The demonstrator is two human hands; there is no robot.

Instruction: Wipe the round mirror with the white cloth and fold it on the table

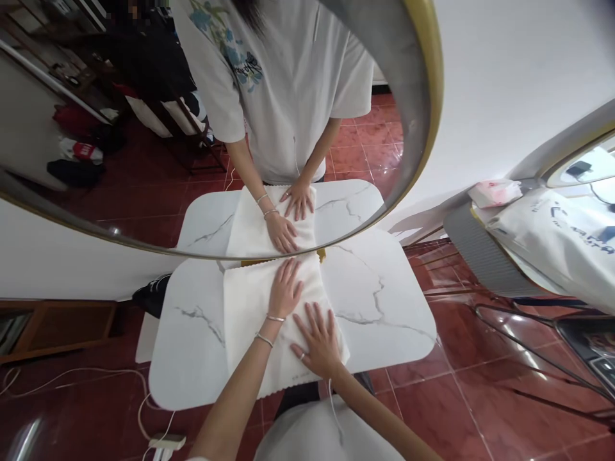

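A white cloth with scalloped edges lies spread over a white marble-patterned table, its near edge reaching the table's front edge. My left hand rests on the cloth's far part, palm down, fingers extended; two bracelets circle that wrist. Nearer to me and to the right, my right hand lies flat on the cloth with its fingers spread and a ring on one finger. Neither hand grips anything. The hands are close together but apart.
A large gold-rimmed round mirror stands at the table's far edge, reflecting my torso, hands and cloth. On the right, a ribbed grey table bears a white bag. A power strip and cables lie on the red tiled floor.
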